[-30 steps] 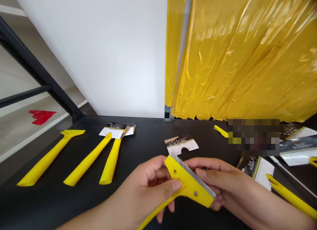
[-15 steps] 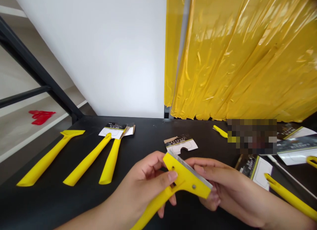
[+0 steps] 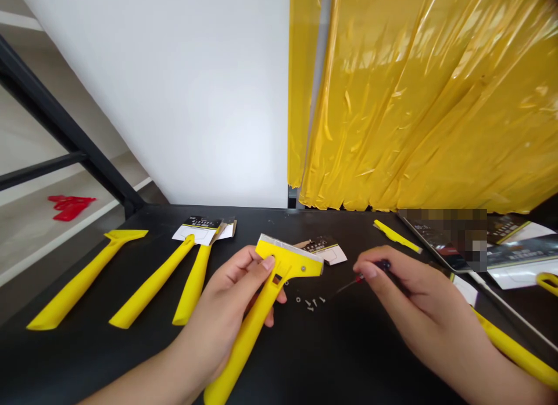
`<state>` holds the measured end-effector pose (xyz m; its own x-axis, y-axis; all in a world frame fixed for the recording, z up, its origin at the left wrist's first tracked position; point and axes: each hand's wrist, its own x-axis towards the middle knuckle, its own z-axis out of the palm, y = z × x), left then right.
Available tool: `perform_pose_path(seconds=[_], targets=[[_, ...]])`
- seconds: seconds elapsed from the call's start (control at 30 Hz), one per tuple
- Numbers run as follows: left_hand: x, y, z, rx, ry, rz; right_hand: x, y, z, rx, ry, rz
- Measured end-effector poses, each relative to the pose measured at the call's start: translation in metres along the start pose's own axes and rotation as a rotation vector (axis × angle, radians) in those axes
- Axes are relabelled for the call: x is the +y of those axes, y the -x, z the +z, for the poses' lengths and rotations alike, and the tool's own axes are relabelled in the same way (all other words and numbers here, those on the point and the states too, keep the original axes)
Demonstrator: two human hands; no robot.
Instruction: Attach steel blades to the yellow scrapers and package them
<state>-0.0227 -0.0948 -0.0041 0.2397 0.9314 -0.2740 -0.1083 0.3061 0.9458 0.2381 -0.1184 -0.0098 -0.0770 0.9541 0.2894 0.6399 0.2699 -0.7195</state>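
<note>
My left hand [image 3: 242,297] is closed around a yellow scraper [image 3: 248,341], thumb pressed on the head near one hole. A metal blade edge runs along the top of that head, and a screw sits at its right side. To the right, my right hand [image 3: 414,303] pinches a small screwdriver [image 3: 359,278] with a dark and red handle, its thin shaft pointing down-left. Between the hands, several small screws [image 3: 314,303] and a tiny nut [image 3: 298,299] lie on the black table [image 3: 331,358]. A packaging card [image 3: 333,254] is partly hidden behind the scraper's head.
More yellow scrapers [image 3: 82,280] lie at the left, two with cards [image 3: 198,230] on their heads. At the right are a tablet-like device [image 3: 429,242], a white cable [image 3: 514,312], a yellow cutter [image 3: 394,236] and packaged items [image 3: 523,271]. Yellow plastic sheeting [image 3: 431,103] hangs behind.
My right hand has left the scraper's head and moved right, now showing the screwdriver. My left hand has shifted the scraper left and turned its head more level. The small screws have come into view.
</note>
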Motion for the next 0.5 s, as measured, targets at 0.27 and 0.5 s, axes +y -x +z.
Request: perform_pose_path(seconds=[0.27,0.5], targets=[[0.0007,0.0004,0.0029,-0.008,-0.01,-0.019,-0.0018,-0.0021,0.005,-0.059,0.02,-0.06],[-0.001,-0.0015,0.0019,-0.023,-0.015,-0.026,0.0017,-0.0039,0.0083,-0.064,0.004,0.01]])
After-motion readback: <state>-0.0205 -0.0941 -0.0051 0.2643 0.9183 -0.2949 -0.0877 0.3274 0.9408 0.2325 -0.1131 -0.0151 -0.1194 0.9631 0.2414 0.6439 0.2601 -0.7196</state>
